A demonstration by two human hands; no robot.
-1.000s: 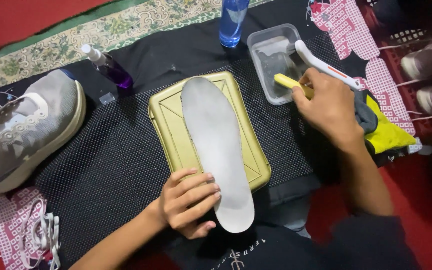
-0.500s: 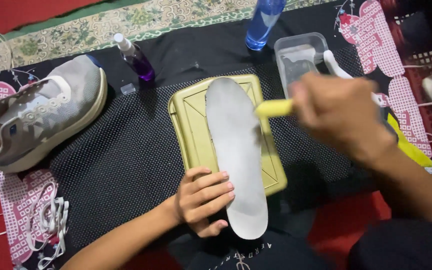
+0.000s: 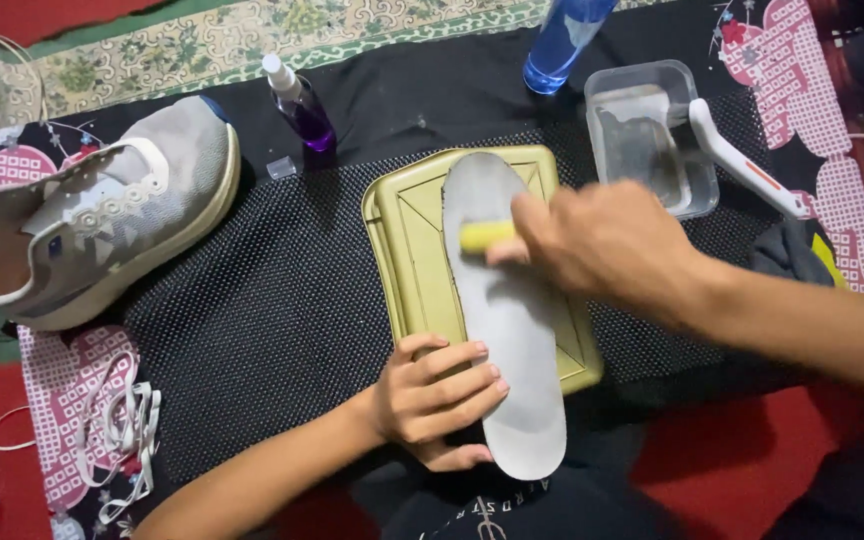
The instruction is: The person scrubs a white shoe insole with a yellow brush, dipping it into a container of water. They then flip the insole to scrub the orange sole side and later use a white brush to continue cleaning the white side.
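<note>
Grey insole (image 3: 507, 320) lies lengthwise on the gold tray (image 3: 407, 250) at centre. The left hand (image 3: 437, 395), at 6 o'clock, pins its heel, fingers spread flat. The right hand (image 3: 602, 245), from 3 o'clock, has its grip closed around a yellow brush (image 3: 487, 237) pressed on the insole's toe half.

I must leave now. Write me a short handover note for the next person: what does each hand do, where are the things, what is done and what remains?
Left hand: presses the heel end of the grey insole flat.
Right hand: holds a yellow brush on the insole's front half.
The insole lies on the olive tray, its heel end hanging over the near edge.
Nearby: grey shoe, purple spray bottle, clear tub.
Done: insole out, laces off.
Left: how clean it is cannot be told.
</note>
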